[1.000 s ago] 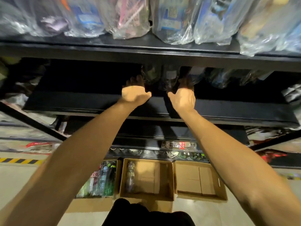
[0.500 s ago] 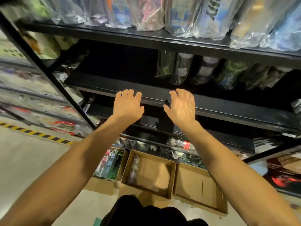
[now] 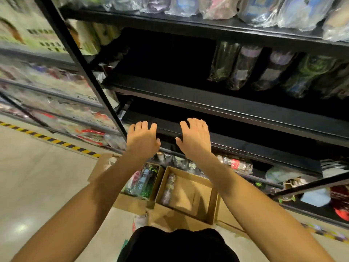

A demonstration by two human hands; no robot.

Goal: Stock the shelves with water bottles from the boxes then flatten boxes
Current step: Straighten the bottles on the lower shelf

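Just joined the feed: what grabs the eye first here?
The left hand and right hand, open and empty, hover mid-frame before the black shelves. Below, a cardboard box holds a single bottle; the fuller box left of it holds several. Wrapped bottles stand upper right.

Wrapped packs [image 3: 264, 10] are sitting along the top shelf [image 3: 207, 29]. Below it, bottles [image 3: 245, 69] are standing in a row on the right part of the middle shelf [image 3: 188, 103]. On the floor [image 3: 37, 186] before the shelves, three boxes are sitting side by side. The left box [image 3: 130, 202] is holding several bottles, the middle box [image 3: 213, 205] is holding one bottle [image 3: 169, 188] against its left wall, and the right box [image 3: 226, 216] is lying mostly behind the person's right arm.
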